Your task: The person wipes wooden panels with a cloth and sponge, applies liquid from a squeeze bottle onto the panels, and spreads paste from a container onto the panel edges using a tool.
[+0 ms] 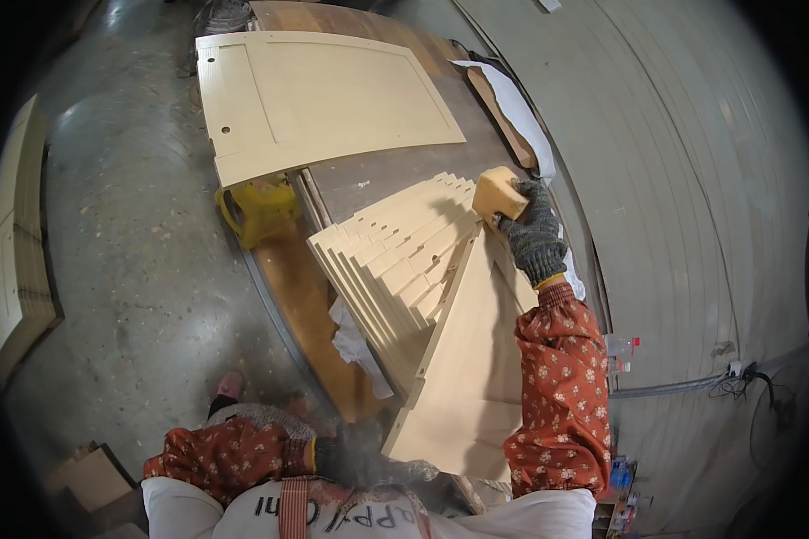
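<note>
My right hand (535, 235), in a dark grey knit glove, is closed round a yellowish sponge-like block (494, 193). It holds the block at the far end of a cream panel (463, 377); whether the block touches the panel, I cannot tell. Beside that panel, a stack of similar cream panels (382, 260) is fanned out with stepped edges. Close to my body, my left hand (373, 460) wears a dark glove and lies by the near end of the panel. Blur hides its fingers.
A large cream door-like panel (333, 94) lies across the far end of the table. White sheeting (521, 112) runs along the right edge. Below the table's left side sits a yellow container (265, 211). More panels (18, 242) stand stacked at far left; bottles (622, 353) are at right.
</note>
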